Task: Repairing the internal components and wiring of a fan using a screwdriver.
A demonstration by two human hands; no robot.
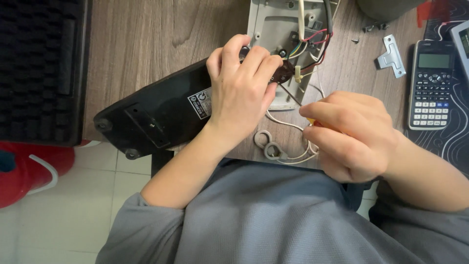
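My left hand (242, 90) grips the narrow end of a black appliance base (156, 115) that lies upside down on the wooden table, fingers curled over a small dark round part (285, 73) where coloured wires (312, 46) meet. My right hand (349, 134) is closed around a thin tool with a yellow-orange handle (315, 123), its dark shaft (290, 95) pointing up-left at that part. A pale grey plastic housing (273, 24) lies open behind the hands, wires running into it. White cord with two grey rings (268, 145) trails beneath my hands.
A black scientific calculator (431, 83) lies at the right on a dark patterned mat. A small metal bracket (392, 56) and loose screws (355, 41) sit near it. A black foam-lined case (41, 68) fills the far left. Red object (29, 168) on the tiled floor below.
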